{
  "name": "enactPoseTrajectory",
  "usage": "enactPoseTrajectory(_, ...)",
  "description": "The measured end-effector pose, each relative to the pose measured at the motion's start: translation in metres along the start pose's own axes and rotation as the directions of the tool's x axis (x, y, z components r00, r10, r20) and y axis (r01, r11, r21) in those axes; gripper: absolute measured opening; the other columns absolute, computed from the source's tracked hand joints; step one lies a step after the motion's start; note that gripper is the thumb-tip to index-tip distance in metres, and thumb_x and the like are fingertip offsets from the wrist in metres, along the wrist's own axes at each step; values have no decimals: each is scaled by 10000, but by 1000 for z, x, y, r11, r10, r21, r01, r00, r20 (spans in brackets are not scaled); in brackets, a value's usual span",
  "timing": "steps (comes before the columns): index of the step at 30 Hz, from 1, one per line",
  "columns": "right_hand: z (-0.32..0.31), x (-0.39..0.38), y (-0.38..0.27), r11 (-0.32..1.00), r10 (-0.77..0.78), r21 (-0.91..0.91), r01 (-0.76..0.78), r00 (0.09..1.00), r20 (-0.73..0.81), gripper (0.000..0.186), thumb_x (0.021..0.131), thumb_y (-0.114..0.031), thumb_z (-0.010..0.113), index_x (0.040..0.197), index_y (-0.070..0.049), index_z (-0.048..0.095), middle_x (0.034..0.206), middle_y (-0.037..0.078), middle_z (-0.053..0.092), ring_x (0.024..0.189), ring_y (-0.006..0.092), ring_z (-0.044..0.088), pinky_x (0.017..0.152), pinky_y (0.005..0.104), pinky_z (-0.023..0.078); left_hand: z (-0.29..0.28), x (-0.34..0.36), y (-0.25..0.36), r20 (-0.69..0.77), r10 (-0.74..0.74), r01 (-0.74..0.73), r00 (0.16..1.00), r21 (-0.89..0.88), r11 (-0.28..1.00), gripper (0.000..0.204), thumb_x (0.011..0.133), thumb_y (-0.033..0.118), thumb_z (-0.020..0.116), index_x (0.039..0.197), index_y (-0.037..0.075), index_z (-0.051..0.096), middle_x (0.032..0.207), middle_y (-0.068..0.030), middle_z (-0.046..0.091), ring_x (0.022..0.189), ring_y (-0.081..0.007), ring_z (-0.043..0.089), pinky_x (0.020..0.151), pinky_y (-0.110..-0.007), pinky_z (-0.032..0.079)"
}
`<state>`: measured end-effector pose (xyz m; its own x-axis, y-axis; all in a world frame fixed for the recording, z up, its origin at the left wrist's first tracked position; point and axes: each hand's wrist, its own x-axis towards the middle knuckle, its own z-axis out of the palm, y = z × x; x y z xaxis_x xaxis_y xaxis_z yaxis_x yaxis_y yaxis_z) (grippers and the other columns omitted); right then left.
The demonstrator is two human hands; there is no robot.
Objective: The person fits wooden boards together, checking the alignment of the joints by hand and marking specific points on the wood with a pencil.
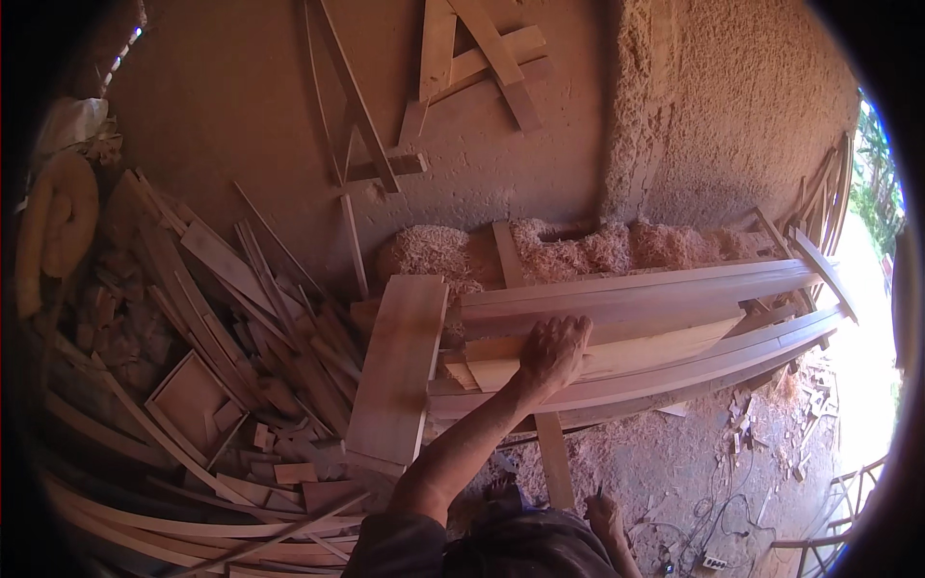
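Note:
My left hand (556,354) reaches forward over a workpiece of long planks, its fingers curled on a pale wooden board (655,351). That board lies between a far long beam (636,292) and a near long beam (665,374). At their left end, a wide short board (397,366) stands crosswise. Low beside my body, my right hand (605,522) is closed around a thin dark object whose kind I cannot make out; only its tip shows. A narrow crosspiece (554,458) runs under the beams toward me.
Heaps of wood shavings (588,252) lie along the wall. Many offcuts and long strips (222,337) crowd the left. On the floor at right are a power strip (714,563), cables and wood scraps. Wooden pieces (472,63) hang or lean on the wall.

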<state>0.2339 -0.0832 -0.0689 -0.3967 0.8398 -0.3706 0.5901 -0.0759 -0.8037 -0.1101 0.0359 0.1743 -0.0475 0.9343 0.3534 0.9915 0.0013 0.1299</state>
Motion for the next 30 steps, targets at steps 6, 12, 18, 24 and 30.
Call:
enactPoseTrajectory(6,1,-11,-9,997,40,67,-39,999,-26,362,987,-337,600,929,-1,722,672,118,700,655,216,701,608,390,526,-1,0,3,-11,-17,17,1000,22,1000,590,821,409,820,1208,60,546,1068,-111,653,1046,-283,651,859,-458,513)
enactPoseTrajectory(12,3,-5,-4,997,65,46,-66,998,24,352,990,-307,600,935,21,716,644,95,676,601,186,646,576,372,500,16,-3,0,-143,-10,7,990,-20,1000,560,800,358,834,1188,57,564,1054,-99,651,1007,-266,645,854,-450,489)
enactPoseTrajectory(18,4,8,-11,994,-75,-82,79,996,47,366,981,-320,600,825,3,674,633,106,669,578,197,639,556,384,485,23,-1,3,-144,-42,43,989,-2,999,530,797,326,811,1182,49,576,1035,-97,652,981,-251,636,834,-433,471)
enactPoseTrajectory(24,10,18,-8,994,60,-95,-55,997,51,370,977,-335,590,922,5,727,664,134,693,633,226,696,599,387,536,22,1,3,-75,-42,41,996,-20,999,448,832,263,747,1179,33,582,1039,-104,660,966,-243,631,790,-434,463)
enactPoseTrajectory(30,24,15,-39,996,89,-3,-89,996,31,357,996,-323,607,981,7,743,706,126,709,682,196,708,631,359,547,33,1,0,-128,-79,67,989,-94,993,520,848,221,730,1311,57,560,1208,-152,669,1122,-314,635,916,-499,491)
